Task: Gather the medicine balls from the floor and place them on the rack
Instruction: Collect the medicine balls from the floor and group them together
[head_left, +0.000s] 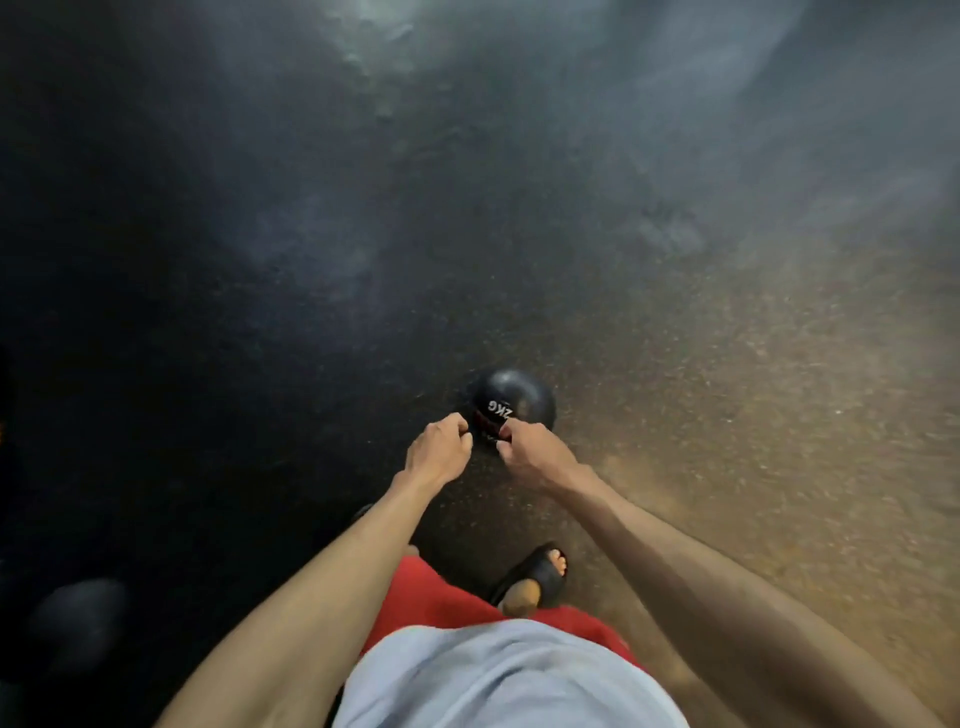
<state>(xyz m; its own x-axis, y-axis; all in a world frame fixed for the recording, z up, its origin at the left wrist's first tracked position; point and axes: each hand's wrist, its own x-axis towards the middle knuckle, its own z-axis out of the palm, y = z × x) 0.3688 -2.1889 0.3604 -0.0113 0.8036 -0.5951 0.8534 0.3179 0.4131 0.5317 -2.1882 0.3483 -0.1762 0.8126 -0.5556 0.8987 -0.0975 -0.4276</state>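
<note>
I'm seeing both forearms bare, no sleeves reaching them, and nothing on the wrists. A pale grey-blue shirt (498, 675) fills the near edge, with red shorts (431, 592) just beyond it. One foot shows in a black open-toed slide sandal (535, 574).

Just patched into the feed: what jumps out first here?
A black medicine ball marked 2KG sits on the dark floor mid-frame. Both hands reach toward its near side, left hand and right hand, fingers curled. Below them, red shorts and a sandalled foot.
</note>
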